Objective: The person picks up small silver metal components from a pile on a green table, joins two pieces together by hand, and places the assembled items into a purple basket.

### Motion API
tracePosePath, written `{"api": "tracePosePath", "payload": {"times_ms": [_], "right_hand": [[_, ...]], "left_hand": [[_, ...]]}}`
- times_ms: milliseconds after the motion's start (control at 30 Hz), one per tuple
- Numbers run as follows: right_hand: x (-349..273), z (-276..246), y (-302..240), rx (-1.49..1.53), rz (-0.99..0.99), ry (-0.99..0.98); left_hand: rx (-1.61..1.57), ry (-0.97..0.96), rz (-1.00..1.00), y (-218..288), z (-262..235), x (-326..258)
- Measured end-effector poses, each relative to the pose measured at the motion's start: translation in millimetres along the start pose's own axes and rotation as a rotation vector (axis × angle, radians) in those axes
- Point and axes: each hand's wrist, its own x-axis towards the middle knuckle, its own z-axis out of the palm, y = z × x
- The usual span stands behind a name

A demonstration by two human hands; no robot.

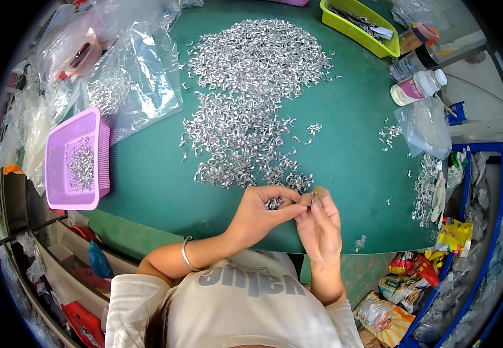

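While the big heap of small silver clips [251, 98] covers the middle of the green table [350, 139], the person works at its near edge. In the head view, the left hand [260, 211] is cupped, palm up, around a small handful of clips [274, 203], its fingers curled to keep them in. The right hand [319, 223] meets it just beside, thumb and forefinger pressed together on what seems to be a single clip at the fingertips; the piece is too small to make out clearly. A purple basket [77, 159] with a few clips in it sits at the left, well apart, beside clear plastic bags [129, 75]. A green tray [359, 26] and white bottles [417, 87] stand at the far right.

To do this well, the pinch likely wants to stay light and at the very fingertips, taking one clip at a time, with the left palm kept level so none spill.
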Motion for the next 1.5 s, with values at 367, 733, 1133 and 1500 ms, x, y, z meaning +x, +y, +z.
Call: {"api": "tracePosePath", "payload": {"times_ms": [367, 733, 1133, 1500], "right_hand": [[-17, 13, -8, -0.707, -0.340, 0.096], [-22, 18, -10, -0.298, -0.004, 0.030], [-17, 15, -7, -0.643, -0.166, 0.000], [122, -44, -18, -1.963, -0.540, -0.024]], "left_hand": [[0.342, 0.014, 0.361, 12, 0, -11], [0.338, -0.013, 0.421, 18, 1, -20], [-0.245, -0.150, -0.138, 13, -9, -11], [-0.584, -0.301, -0.385, -13, -27, 3]]}}
